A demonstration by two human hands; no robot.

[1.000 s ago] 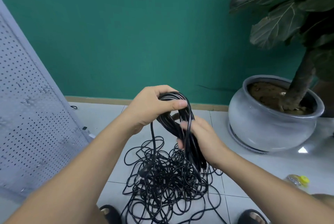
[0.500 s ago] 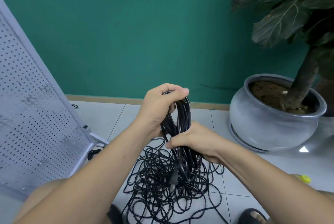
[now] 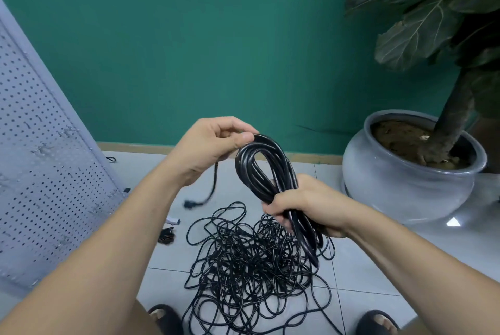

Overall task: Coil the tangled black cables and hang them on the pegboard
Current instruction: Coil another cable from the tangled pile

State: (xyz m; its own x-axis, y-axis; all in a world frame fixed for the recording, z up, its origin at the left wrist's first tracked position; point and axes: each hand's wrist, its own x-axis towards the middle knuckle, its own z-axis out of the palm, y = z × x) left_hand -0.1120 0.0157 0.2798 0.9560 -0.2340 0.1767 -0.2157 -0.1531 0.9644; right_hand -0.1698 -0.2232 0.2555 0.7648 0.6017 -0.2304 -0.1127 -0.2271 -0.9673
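A coiled bundle of thick black cable [image 3: 266, 169] is held up over the floor. My right hand [image 3: 305, 206] grips the bundle round its middle, and the coil's lower end sticks out below the fist. My left hand [image 3: 213, 144] pinches the cable at the top of the loop; a loose end with a plug [image 3: 190, 203] hangs down from it. Under both hands a tangled pile of thin black cables [image 3: 251, 261] lies on the white tiles. The grey pegboard [image 3: 46, 172] leans at the left, with small hooks on it.
A large grey pot [image 3: 405, 188] with a big-leafed plant stands at the right against the green wall. Small dark items [image 3: 166, 234] lie at the pegboard's foot. My two sandalled feet [image 3: 165, 318] are at the bottom edge, on either side of the pile.
The view shifted left. My right hand now grips the coil lower down, and my left hand has drawn back to pinch the loop's top. A plug end now hangs free.
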